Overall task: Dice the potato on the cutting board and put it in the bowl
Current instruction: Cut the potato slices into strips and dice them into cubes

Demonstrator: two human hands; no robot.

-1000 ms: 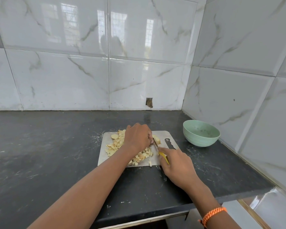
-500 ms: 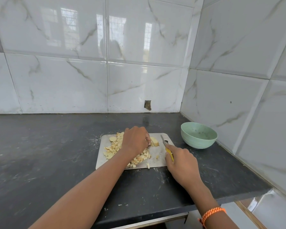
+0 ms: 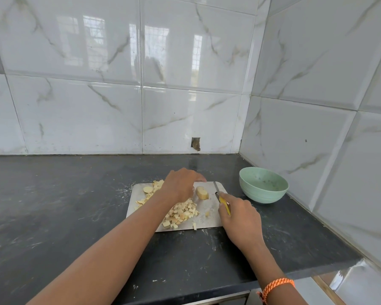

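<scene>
Potato chunk (image 3: 202, 192), uncut w/ some skin, lies on the board (image 3: 209, 219) near its far right part, just right of the left hand (image 3: 180, 186). Dice (image 3: 182, 213) piled on the board's middle and near side, partly under the left forearm; more bits and a couple of slices (image 3: 147, 189) at the far left of the board. One small piece (image 3: 194, 226) sits at the near edge, another (image 3: 207, 214) alone on bare board.

Left hand hovers palm-down over the pile, fingers loosely extended toward the chunk, gripping nothing; can't tell if it touches the potato.

Right hand (image 3: 240, 219) is wrapped round the yellow handle of the knife (image 3: 220, 195), index finger laid along the top; blade points away, toward the board's far right corner, just right of the chunk, apart from it.

Bowl (image 3: 263, 186), pale green, stands on the counter (image 3: 53, 205) right of the board, near the corner of the tiled wall (image 3: 185, 73); no potato in it. Counter is dark, w/ pale specks round the board. Orange braided band (image 3: 275, 287) on the right wrist.
</scene>
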